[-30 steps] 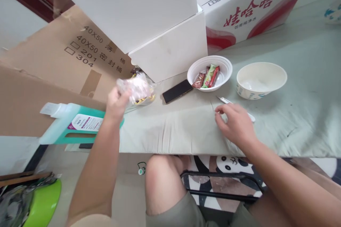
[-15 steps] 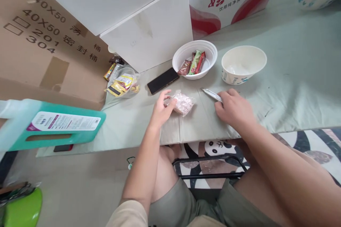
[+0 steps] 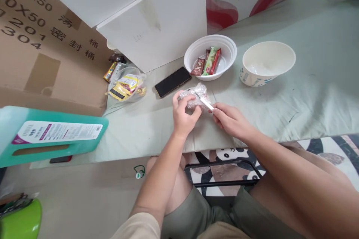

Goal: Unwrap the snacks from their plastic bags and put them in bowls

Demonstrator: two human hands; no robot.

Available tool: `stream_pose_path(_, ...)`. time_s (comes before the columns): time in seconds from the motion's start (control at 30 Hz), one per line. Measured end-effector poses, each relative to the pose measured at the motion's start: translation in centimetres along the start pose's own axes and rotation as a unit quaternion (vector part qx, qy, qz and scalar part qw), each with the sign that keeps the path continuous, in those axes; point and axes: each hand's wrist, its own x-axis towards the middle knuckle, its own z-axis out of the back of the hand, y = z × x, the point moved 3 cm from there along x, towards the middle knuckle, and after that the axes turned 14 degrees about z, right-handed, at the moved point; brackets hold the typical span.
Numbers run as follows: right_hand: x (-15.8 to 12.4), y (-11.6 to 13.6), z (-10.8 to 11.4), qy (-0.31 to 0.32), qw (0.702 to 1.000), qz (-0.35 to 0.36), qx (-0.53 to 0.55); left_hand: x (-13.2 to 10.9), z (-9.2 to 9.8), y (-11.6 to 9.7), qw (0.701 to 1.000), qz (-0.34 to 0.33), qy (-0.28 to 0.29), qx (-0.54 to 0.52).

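A clear plastic-wrapped packet [image 3: 199, 90] lies on the cloth-covered table [image 3: 151, 127]. My left hand [image 3: 185, 114] grips its left and near side, fingers curled on the wrap. In my right hand [image 3: 231, 118] is a white cutter knife [image 3: 206, 103], its tip touching or just over the top of the packet. Behind the packet sits a white bowl [image 3: 228, 65] with several wrapped snack bars [image 3: 208, 61]. A paper bowl [image 3: 256, 80] with something clear inside stands to the right of it.
A black phone [image 3: 173, 81] lies left of the bowls. Further left are a plastic cup of wrappers [image 3: 127, 87], a green liquid jug [image 3: 92, 140] and a cardboard box [image 3: 75, 86]. White boxes [image 3: 171, 22] stand behind.
My right hand has moved left with the cutter knife, bringing its tip to the packet. My left hand has shifted right and now has its fingers on the packet's near side. The view has moved slightly.
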Motion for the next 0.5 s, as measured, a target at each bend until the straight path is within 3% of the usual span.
stream_pose_path(0.33, -0.27, 0.17, -0.33, -0.005, 0.992, -0.070, 0.108, -0.18, 0.76, -0.51, 0.999, -0.026, -0.017, -0.029)
stream_pose_path(0.43, -0.26, -0.13, -0.13, -0.005, 0.995, -0.070, 0.074, -0.15, 0.78, -0.44, 1.000, -0.022, -0.017, -0.015)
stream_pose_path(0.5, -0.16, -0.21, 0.23, -0.022, 0.999, -0.030, 0.006, -0.13, 0.79, -0.43, 1.000, -0.018, -0.015, -0.009)
